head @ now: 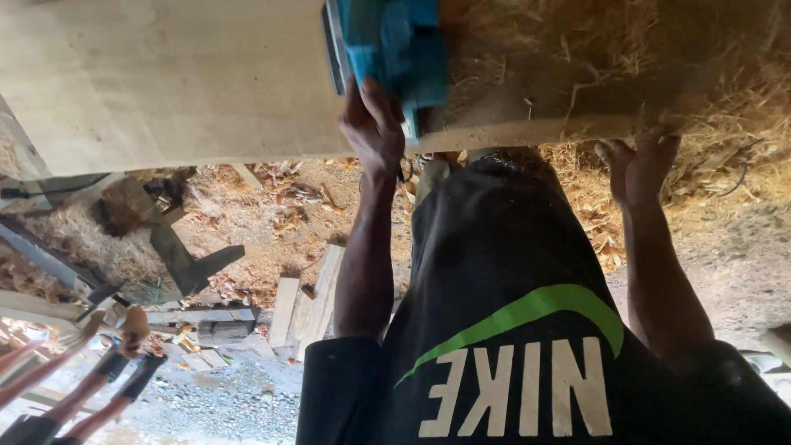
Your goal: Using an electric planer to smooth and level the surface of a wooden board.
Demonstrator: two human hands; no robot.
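L hand (375, 128) gripped blue electric planer (394, 43) on wide plank (165, 82); R hand (638, 165) lay flat, fingers spread, on plank edge amid shavings (725, 91). Risk: planer could skid if grip slackened.

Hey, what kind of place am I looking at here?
Probably an open-air woodworking yard: a blue electric planer rests on a wide wooden plank, wood shavings lie heaped there, and offcut boards lie on the dirt ground.

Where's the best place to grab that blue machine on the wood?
Probably by its raised top, coming from the near edge of the plank. The blue power planer sits flat on the wood, and the left hand already reaches it that way.
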